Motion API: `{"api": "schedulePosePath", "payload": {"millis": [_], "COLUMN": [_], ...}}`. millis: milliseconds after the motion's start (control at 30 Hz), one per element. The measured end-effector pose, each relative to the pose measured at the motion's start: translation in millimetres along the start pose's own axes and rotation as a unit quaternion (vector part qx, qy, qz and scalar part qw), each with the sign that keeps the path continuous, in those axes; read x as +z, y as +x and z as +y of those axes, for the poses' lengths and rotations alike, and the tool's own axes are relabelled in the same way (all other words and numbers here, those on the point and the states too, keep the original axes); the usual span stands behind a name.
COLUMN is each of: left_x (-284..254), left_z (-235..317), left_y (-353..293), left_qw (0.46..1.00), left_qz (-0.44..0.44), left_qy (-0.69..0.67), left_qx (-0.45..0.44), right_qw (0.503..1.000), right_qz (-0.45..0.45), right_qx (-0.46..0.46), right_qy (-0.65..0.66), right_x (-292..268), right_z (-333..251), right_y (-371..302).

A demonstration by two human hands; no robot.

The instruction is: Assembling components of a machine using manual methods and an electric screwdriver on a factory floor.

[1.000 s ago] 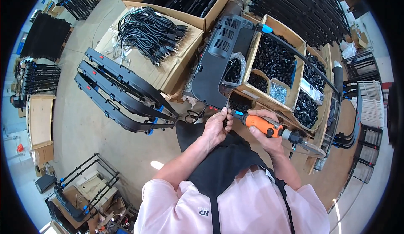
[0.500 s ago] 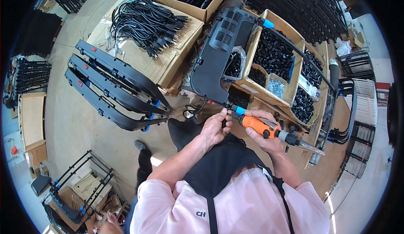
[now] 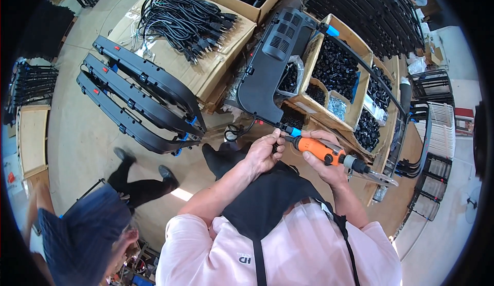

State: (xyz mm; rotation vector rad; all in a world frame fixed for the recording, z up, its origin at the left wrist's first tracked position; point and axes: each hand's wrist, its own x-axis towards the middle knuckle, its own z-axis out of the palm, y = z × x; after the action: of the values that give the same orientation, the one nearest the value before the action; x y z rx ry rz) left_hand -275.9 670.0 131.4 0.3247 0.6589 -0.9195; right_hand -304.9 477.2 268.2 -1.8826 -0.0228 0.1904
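In my right hand (image 3: pixel 329 168) is an orange pneumatic screwdriver (image 3: pixel 315 149), its bit pointing left. My left hand (image 3: pixel 264 151) is closed, with thumb and forefinger pinched together close to the bit. Something small and dark shows between its curled fingers; what it is I cannot make out. Just beyond both hands lies the end of a black frame with a broad vented housing (image 3: pixel 262 80). Blue tape or sleeve (image 3: pixel 294 131) wraps the frame's tube beside the screwdriver tip.
Wooden bins (image 3: pixel 303 103) of black parts and silver screws stand at the right. Power cords (image 3: pixel 180 21) lie on a cardboard box (image 3: pixel 226 59). Several curved black frames (image 3: pixel 139 98) stand at the left. Another person in a dark cap (image 3: pixel 85 234) is at the lower left.
Another person has come into view at the lower left, legs stretching toward the middle. My hands keep almost the same place by the frame's end; the whole view has shifted slightly.
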Motion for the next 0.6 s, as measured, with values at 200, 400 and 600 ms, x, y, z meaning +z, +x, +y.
{"api": "schedulePosePath", "payload": {"millis": [200, 400, 600], "left_x": [4, 4, -9], "left_z": [-3, -4, -4], "left_y": [-4, -14, -16], "left_qw": [0.998, 0.998, 0.991], "left_qz": [-0.033, 0.020, -0.003], "left_qy": [-0.041, 0.049, 0.122], "left_qx": [0.015, 0.015, 0.059], "right_qw": [1.000, 0.998, 0.997], "right_qz": [0.019, -0.002, -0.032], "right_qx": [-0.004, -0.007, 0.026], "right_qy": [0.014, -0.063, -0.062], "right_x": [6, 11, 23], "right_z": [-11, -13, -3], "right_y": [9, 28, 48]}}
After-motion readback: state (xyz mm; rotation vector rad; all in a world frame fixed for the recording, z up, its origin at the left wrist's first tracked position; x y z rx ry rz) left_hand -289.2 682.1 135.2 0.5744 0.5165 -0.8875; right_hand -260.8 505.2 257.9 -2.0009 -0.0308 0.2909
